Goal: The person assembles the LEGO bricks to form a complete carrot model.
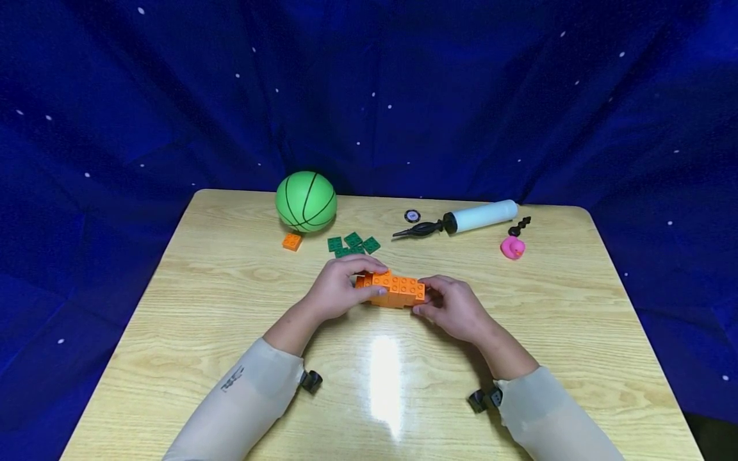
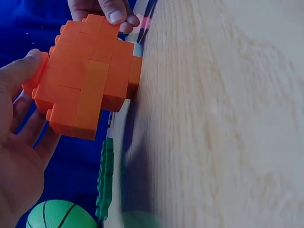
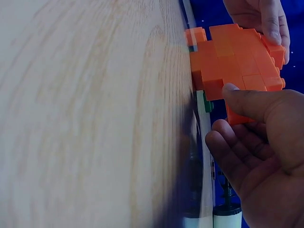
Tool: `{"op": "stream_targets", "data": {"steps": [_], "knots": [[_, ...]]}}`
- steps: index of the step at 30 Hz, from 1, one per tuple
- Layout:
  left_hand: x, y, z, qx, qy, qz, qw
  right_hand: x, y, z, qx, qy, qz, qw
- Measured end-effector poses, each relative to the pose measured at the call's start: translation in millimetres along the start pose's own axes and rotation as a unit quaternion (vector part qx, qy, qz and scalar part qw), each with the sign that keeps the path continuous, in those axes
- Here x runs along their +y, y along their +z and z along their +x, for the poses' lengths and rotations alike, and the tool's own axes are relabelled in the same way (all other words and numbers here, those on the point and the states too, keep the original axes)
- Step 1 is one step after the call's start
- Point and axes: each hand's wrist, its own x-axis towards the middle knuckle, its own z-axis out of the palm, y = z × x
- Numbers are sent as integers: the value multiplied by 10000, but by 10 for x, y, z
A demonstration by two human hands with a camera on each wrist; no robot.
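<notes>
Stepped layers of orange toy bricks, joined into one build [image 1: 398,294], are between both hands just over the table, studs showing on top in the head view. My left hand [image 1: 337,291] grips its left end, thumb on the near side and fingers on the far side. At the right end, my right hand [image 1: 458,310] pinches a brick between thumb and fingers. The right wrist view shows that thumb [image 3: 251,100] pressed on the build's flat side. Its stepped outline stands out in the left wrist view, where the left thumb [image 2: 28,66] rests on a protruding brick.
Beyond the hands lie several green bricks [image 1: 353,240] and one loose orange brick [image 1: 291,241], near a green ball [image 1: 307,202]. Farther right are a round chip [image 1: 412,216], a hand pump [image 1: 484,216], a small black piece [image 1: 520,226] and a pink rubber duck [image 1: 512,248].
</notes>
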Motion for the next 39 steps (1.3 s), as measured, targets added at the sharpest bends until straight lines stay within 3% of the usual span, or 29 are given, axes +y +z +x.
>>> {"op": "stream_targets", "data": {"steps": [11, 19, 27, 39], "knots": [[-67, 41, -1, 60, -170, -800, 9966, -2, 3, 13, 44, -92, -5, 9999], [-109, 93, 6, 79, -289, -1043, 9941, 6, -9, 13, 27, -131, -35, 9999], [-97, 87, 7, 57, -179, -968, 9951, 6, 2, 9, 60, -83, -40, 9999], [-91, 10, -10, -116, -69, -177, 9998, -5, -1, 6, 28, -12, 38, 10000]]}}
